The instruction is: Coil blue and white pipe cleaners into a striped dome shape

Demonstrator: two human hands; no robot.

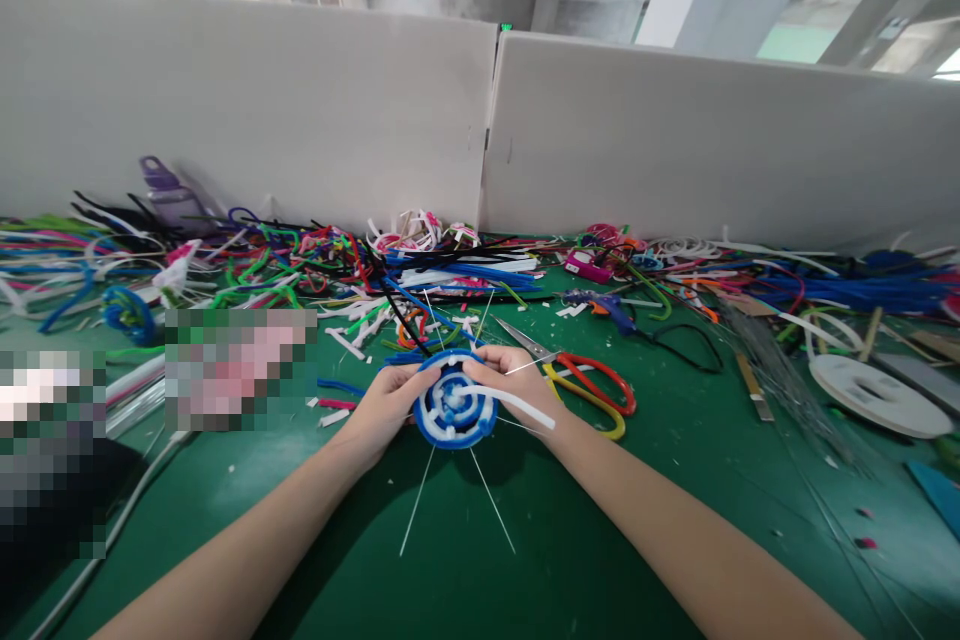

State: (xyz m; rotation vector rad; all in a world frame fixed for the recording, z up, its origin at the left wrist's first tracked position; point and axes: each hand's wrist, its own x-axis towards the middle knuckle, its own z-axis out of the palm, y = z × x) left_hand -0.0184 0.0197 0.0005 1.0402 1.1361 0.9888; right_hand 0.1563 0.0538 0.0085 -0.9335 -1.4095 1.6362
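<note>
A round blue and white coil (455, 402) of fuzzy stems is held up above the green table, with thin pale wires sticking out around it. My left hand (390, 405) grips its left edge, thumb on the front face. On the upper right edge, my right hand (514, 382) has its fingers closed on the same coil. A loose white stem end (525, 408) runs from the coil across my right wrist. Just right of my right hand lie scissors (592, 385) with red and yellow handles.
Piles of coloured stems (465, 270) line the back of the green table (600, 540) below a pale partition (262, 110). A purple bottle (174, 200) stands back left. A blue glue gun (611, 312), a white spool (874, 392) and thin wires lie right. A cable runs at left.
</note>
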